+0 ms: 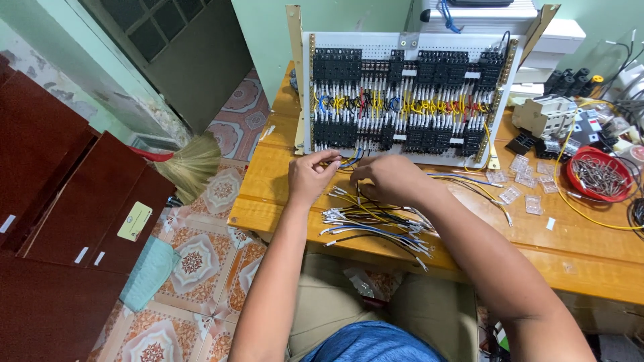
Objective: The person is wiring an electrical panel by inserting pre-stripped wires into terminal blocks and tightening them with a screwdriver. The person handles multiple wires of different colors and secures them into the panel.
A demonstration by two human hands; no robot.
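Head view looks down on the person's left hand (310,175), its fingers pinched on the ends of a few short wires (349,161) at the foot of an upright control panel (402,94), seemingly to keep one wire apart from the rest. Just beside it, the right hand (389,177) rests knuckles-up with fingers curled down into a loose bundle of cut wires (376,224); what it grips cannot be told. That bundle of yellow, blue, black and white lengths lies on the wooden table (577,248) directly before the person, within easy reach of both hands. Further right sit small clear plastic pieces (524,179) and a red bowl of metal parts (599,175), well apart. A broom (191,164) leans at the left.
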